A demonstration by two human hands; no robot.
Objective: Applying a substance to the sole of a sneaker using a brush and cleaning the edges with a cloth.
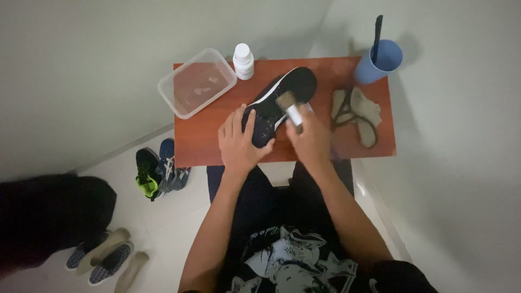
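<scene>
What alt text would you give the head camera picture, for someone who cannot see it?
Seen from above, a person's left hand steadies a black shoe on a small reddish table while the right hand holds a brush against it. A clear plastic tub, white bottle, blue cup and rag share the table; more shoes lie on the floor.

**Materials and finishes at the low table**

A black sneaker [278, 103] of matt knitted cloth with a smooth white rubber sole edge is seen at the centre of the reddish wooden table [206, 144], whose top looks smooth with a faint sheen. A brush [290, 108] with pale bristles and a glossy white handle is laid on it. At 10 o'clock a clear plastic container [196, 82] is set; at 12 o'clock, a white plastic bottle [243, 61]. At 2 o'clock a matt blue plastic cup [379, 62] stands. At 3 o'clock, rough beige cloth insoles [361, 111] are laid. The floor tiles [163, 217] appear glossy.
</scene>
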